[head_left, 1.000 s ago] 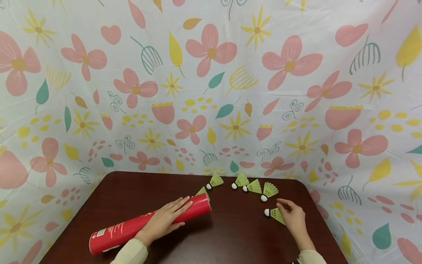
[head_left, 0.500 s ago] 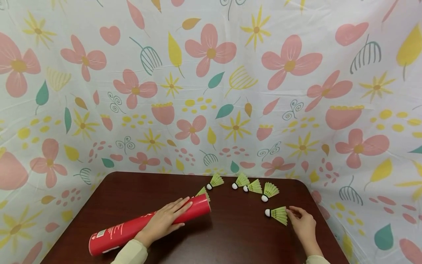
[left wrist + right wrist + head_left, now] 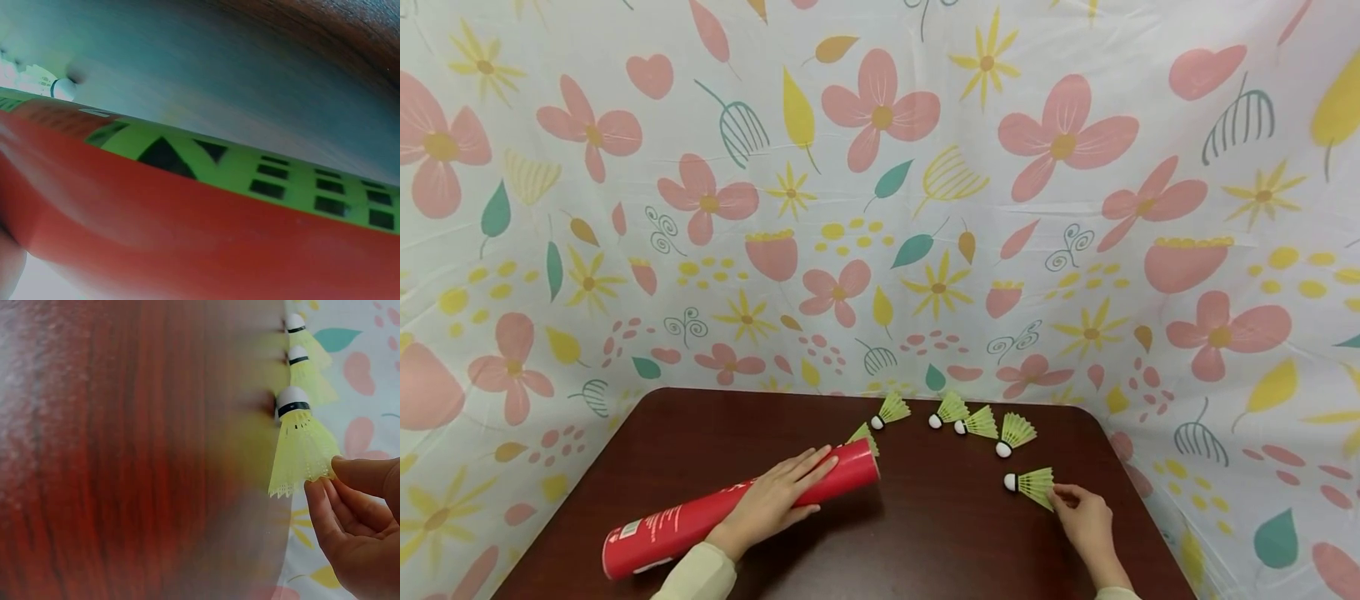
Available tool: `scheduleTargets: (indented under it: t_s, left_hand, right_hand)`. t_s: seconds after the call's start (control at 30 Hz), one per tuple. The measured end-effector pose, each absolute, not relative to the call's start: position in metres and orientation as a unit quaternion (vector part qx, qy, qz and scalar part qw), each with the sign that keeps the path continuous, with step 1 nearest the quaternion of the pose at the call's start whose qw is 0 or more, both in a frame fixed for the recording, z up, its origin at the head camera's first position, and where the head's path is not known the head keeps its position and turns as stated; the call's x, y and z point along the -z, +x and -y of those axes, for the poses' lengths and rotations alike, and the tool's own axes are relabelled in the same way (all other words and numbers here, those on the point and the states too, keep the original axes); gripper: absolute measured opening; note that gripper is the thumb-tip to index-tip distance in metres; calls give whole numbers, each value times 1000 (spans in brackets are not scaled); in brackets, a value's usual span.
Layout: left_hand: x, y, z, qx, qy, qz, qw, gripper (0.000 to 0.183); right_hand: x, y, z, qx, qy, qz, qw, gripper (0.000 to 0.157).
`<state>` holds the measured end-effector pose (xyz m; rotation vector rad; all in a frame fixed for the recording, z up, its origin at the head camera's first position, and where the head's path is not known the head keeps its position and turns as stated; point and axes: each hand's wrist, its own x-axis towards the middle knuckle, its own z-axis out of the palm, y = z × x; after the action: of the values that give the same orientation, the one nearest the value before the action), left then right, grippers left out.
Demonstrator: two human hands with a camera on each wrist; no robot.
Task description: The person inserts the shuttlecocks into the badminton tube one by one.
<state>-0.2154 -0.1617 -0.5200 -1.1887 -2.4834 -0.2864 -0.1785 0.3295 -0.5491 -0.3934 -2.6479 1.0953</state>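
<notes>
Nearest shuttlecock [image 3: 1036,485]: on table, right side, skirt toward the person, white cork pointing left; seems to lie on its side, can't tell if any part is lifted. Change: a second ago the right hand [image 3: 1086,521] covered the skirt from above; now it has backed off rightward to the rim, cork barely shifted. Reads as an edge hold replacing a hover, so this shuttlecock looks under control, not loose.

Right hand: thumb and index nearly together, pinching the skirt rim; right wrist view backs this up, other fingers bent below, touching nothing visible.

Red tube [image 3: 688,525]: slantwise on left half of table, right end pointing at the middle. Unmoved. Left hand [image 3: 771,502] lies over it, fingers extended across the top, thumb apart on the near side; steadying it by the look, not wrapped round. Left wrist view mostly tube, fingers not readable there.

Beyond: hidden-half shuttlecock [image 3: 862,435] behind the tube's right end; back-row shuttlecock [image 3: 892,410] just past it; touching or nearly so, middle pair, one [image 3: 951,408] and its neighbour [image 3: 977,422]; then upright-skirt shuttlecock [image 3: 1017,432] near the pinched one. Dark wood table [image 3: 940,542], flowered cloth [image 3: 880,208] behind
</notes>
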Motion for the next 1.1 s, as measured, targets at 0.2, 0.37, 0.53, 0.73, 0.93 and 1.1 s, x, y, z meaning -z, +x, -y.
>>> scheduleTargets:
  t_s: [0.2,0.37,0.53,0.73,0.93,1.1]
  left_hand:
    - [522,-215,162,99,-423,881,188,95]
    - [525,-215,163,102,-424,879,191,95]
    - [527,-215,162,101,-424,879,192,94]
    - [524,-216,162,100,-427,878,192,95]
    - [522,-216,161,101,-428,877,194,95]
    - [521,-216,161,103,-427,878,192,95]
  right_hand:
    - [551,-176,-329,-368,-129,913,117,27]
    - [553,-175,-327,-354,-125,918,130,23]
    - [553,-173,-324,-349,-119,919,141,21]
    - [551,-175,-321,-343,-96,919,171,17]
    - [550,-177,-317,-340,-86,915,197,14]
    - [545,-179,-311,-346,-79,909,218,11]
